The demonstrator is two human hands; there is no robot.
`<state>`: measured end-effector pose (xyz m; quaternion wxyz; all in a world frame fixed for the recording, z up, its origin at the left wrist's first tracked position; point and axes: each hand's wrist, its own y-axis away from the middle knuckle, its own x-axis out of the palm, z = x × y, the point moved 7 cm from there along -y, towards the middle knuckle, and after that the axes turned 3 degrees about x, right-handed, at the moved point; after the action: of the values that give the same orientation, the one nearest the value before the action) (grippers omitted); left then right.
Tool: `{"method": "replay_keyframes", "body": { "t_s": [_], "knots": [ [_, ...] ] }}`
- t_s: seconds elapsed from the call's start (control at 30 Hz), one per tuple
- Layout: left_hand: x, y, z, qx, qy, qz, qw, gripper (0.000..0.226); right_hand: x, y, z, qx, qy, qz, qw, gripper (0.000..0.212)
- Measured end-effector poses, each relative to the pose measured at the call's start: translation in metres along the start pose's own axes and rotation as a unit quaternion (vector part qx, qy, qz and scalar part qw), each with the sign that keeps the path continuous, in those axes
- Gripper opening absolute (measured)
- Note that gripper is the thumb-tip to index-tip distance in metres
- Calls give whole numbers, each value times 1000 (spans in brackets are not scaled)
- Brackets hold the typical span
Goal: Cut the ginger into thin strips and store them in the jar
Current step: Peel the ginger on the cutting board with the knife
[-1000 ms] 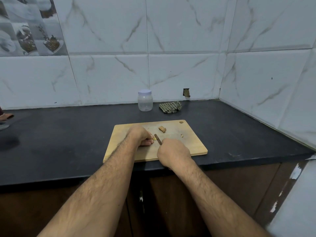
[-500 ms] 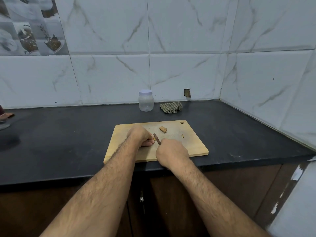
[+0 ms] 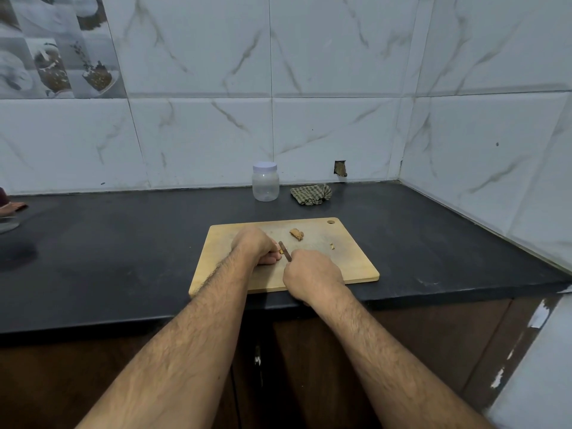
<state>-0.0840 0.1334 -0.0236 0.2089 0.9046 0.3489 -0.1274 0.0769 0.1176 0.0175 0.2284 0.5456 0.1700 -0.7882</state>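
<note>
On the wooden cutting board (image 3: 356,264) my left hand (image 3: 255,246) curls over a small piece of ginger (image 3: 281,251), of which only a tip shows at the fingertips. My right hand (image 3: 312,275) grips a knife; its dark blade (image 3: 285,251) lies right against that ginger tip. A second ginger chunk (image 3: 296,234) lies loose further back on the board, with a few small cut bits (image 3: 332,246) to its right. The clear plastic jar (image 3: 265,181) with a white lid on stands at the back by the wall, apart from both hands.
A crumpled checked cloth (image 3: 311,194) lies right of the jar on the black counter (image 3: 123,243). Tiled walls close the back and the right side. Some object pokes in at the far left edge (image 3: 9,212). The board sits close to the counter's front edge.
Both hands stay at the same spot on the board; the knife blade shifted only slightly against the ginger. The camera view moved a little.
</note>
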Motion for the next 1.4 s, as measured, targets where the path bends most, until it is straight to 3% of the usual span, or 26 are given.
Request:
{"method": "replay_keyframes", "body": {
  "t_s": [0.43, 0.83, 1.4],
  "knots": [
    [0, -2, 1, 8, 4, -8, 1000, 15, -6, -3, 9, 9, -14, 53, 998, 27],
    [-1, 2, -1, 3, 13, -9, 1000, 15, -3, 13, -5, 17, 34, 34, 999, 29],
    [0, -1, 1, -5, -11, -2, 1000, 20, -5, 7, 2, 15, 4, 27, 1000, 30]
  ]
}}
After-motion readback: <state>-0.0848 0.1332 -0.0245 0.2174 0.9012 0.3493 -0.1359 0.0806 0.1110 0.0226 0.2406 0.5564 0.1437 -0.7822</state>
